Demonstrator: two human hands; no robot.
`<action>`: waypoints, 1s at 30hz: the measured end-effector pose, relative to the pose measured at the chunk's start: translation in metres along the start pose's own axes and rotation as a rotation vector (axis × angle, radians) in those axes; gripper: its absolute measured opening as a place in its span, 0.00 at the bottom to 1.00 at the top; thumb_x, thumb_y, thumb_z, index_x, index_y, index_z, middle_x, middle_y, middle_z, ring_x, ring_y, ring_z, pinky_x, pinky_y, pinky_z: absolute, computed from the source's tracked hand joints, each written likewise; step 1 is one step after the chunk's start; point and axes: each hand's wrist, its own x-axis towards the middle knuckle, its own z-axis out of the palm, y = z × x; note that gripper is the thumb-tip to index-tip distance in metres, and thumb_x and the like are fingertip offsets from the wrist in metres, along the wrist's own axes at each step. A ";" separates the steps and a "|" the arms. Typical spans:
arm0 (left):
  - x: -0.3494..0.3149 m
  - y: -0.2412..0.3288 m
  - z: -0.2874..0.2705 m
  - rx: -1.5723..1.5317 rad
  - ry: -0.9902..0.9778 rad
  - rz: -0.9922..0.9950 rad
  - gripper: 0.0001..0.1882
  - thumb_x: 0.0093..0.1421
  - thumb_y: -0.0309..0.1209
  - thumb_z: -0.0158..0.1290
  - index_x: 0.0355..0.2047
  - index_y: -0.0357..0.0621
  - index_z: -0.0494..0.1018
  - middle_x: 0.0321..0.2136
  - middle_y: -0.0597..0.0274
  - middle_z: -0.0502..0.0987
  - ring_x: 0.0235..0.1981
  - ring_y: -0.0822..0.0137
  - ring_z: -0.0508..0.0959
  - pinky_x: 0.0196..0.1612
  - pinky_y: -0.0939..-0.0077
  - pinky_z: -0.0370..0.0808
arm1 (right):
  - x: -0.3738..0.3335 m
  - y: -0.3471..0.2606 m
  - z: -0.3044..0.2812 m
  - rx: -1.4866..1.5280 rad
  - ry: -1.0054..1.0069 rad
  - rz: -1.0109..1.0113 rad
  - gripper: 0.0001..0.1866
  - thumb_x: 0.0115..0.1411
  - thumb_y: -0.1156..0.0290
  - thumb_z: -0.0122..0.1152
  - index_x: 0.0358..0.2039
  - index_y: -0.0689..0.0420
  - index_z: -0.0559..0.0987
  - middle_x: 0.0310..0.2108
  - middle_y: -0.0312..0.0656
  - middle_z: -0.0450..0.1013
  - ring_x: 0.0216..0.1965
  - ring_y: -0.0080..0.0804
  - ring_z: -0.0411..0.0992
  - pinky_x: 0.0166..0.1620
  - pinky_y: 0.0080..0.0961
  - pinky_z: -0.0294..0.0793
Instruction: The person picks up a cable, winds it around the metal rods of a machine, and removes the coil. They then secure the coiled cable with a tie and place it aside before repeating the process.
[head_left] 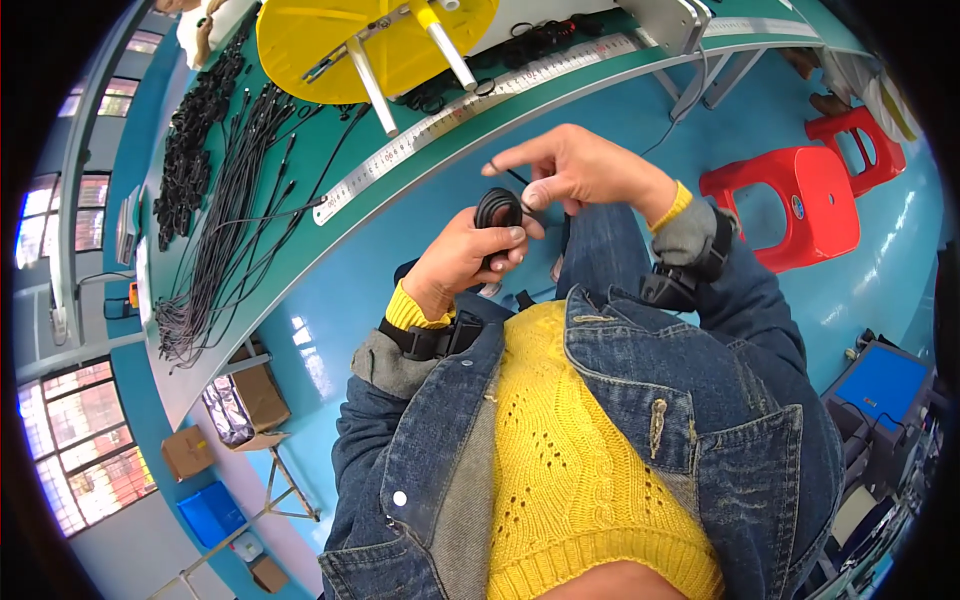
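Note:
Just beyond the table's near edge, my left hand [460,250] is closed around a small coil of black cable [497,212], with the thumb across its front. My right hand [590,175] is at the coil's right side, thumb close against it. Its index finger points left above the coil, and a thin dark strand runs between that finger and the coil. The right palm and its other fingers are partly hidden. On the table beyond lie a long steel ruler [400,150] and a yellow round plate [310,40] with metal rods.
Loose black cables [235,215] spread over the left of the green table [310,165], beside a pile of coiled ones [190,150]. Red stools [820,205] stand at the right on the blue floor. Cardboard boxes [187,452] and a blue bin [212,513] are at the lower left.

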 end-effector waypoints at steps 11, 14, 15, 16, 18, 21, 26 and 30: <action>-0.004 -0.009 -0.005 0.323 0.226 0.204 0.13 0.44 0.27 0.58 0.31 0.37 0.71 0.19 0.69 0.68 0.17 0.80 0.66 0.16 0.85 0.61 | 0.014 0.022 0.040 0.457 0.135 0.043 0.15 0.49 0.65 0.60 0.31 0.63 0.70 0.22 0.46 0.70 0.22 0.32 0.70 0.21 0.25 0.67; 0.002 -0.017 -0.002 0.486 0.378 0.306 0.11 0.44 0.26 0.58 0.28 0.37 0.71 0.20 0.68 0.70 0.16 0.79 0.67 0.16 0.83 0.62 | 0.016 0.019 0.043 0.307 0.280 0.012 0.17 0.50 0.62 0.58 0.30 0.65 0.69 0.20 0.49 0.70 0.22 0.38 0.70 0.23 0.30 0.68; 0.006 -0.022 -0.004 0.599 0.348 0.395 0.11 0.44 0.26 0.57 0.28 0.36 0.70 0.20 0.67 0.70 0.16 0.78 0.67 0.16 0.82 0.63 | 0.018 0.012 0.046 0.036 0.313 -0.054 0.18 0.51 0.60 0.56 0.30 0.65 0.69 0.20 0.50 0.69 0.22 0.40 0.70 0.23 0.32 0.68; 0.010 -0.024 -0.005 0.713 0.316 0.489 0.10 0.45 0.26 0.57 0.28 0.35 0.70 0.20 0.67 0.71 0.17 0.78 0.67 0.17 0.82 0.64 | 0.021 0.008 0.048 -0.238 0.343 -0.121 0.19 0.52 0.59 0.55 0.29 0.65 0.69 0.19 0.51 0.69 0.22 0.43 0.70 0.24 0.34 0.68; 0.014 -0.026 -0.006 0.827 0.280 0.584 0.10 0.45 0.26 0.57 0.27 0.35 0.70 0.20 0.66 0.71 0.17 0.78 0.68 0.18 0.81 0.64 | 0.026 0.003 0.058 -0.373 0.365 -0.143 0.19 0.52 0.57 0.55 0.29 0.65 0.69 0.18 0.51 0.69 0.22 0.44 0.70 0.24 0.34 0.67; 0.010 -0.023 0.002 0.831 0.438 0.302 0.07 0.47 0.27 0.55 0.24 0.36 0.71 0.19 0.65 0.71 0.19 0.76 0.69 0.18 0.82 0.64 | 0.030 0.011 0.070 -0.637 0.389 -0.187 0.21 0.53 0.55 0.54 0.27 0.65 0.70 0.16 0.50 0.69 0.21 0.46 0.70 0.23 0.35 0.67; 0.008 -0.041 -0.031 0.275 0.166 0.002 0.13 0.52 0.37 0.54 0.28 0.38 0.70 0.20 0.63 0.70 0.19 0.74 0.67 0.16 0.83 0.61 | 0.046 0.025 0.065 -0.322 0.355 -0.041 0.23 0.56 0.51 0.51 0.26 0.63 0.70 0.11 0.40 0.64 0.14 0.31 0.65 0.19 0.26 0.61; -0.006 -0.036 -0.039 -0.698 -0.133 0.048 0.22 0.55 0.50 0.48 0.33 0.41 0.68 0.22 0.60 0.69 0.16 0.74 0.64 0.13 0.86 0.56 | 0.042 0.017 0.049 0.331 0.216 0.214 0.24 0.58 0.49 0.48 0.26 0.62 0.71 0.10 0.33 0.61 0.12 0.19 0.58 0.16 0.18 0.56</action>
